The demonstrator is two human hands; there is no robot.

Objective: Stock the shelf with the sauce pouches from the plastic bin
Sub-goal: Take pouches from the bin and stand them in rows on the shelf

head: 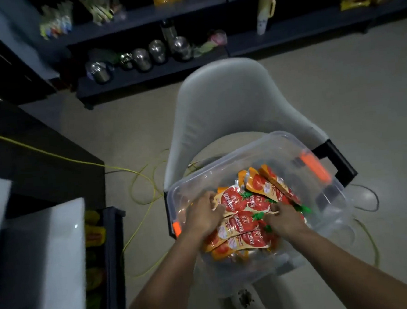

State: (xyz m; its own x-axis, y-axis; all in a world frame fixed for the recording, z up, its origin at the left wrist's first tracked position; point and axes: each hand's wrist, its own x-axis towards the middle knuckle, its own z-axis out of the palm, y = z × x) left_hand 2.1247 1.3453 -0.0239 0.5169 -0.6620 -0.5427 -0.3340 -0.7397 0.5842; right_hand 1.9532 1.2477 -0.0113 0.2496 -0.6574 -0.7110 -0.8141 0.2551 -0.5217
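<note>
Left fingers (212, 198) curl over the edge of the pouches (240, 227) at the pile's 9 o'clock side. Right fingers (274, 210) curl down into the pile at its 3 o'clock side, gripping pouches there. The left hand (202, 216) and right hand (285, 221) face each other across the heap, both forearms reaching in from 6 o'clock.

The pouches are red and orange with tomato pictures and green corners, lying flat and overlapping. All of them are inside a clear bin (246, 148) with an orange latch (316, 168) at its 2 o'clock end. The bin sits on the seat of a pale grey chair (223, 104), whose back rises at 12 o'clock, between the bin and the shelf.

The shelf (157, 72) runs along the far wall at 12 o'clock, carrying steel pots (141, 59) low down and blurred packets above. A yellow cable (142, 183) loops over the floor at 9 o'clock. A dark rack (112, 247) with yellow packets stands at 8 o'clock.
</note>
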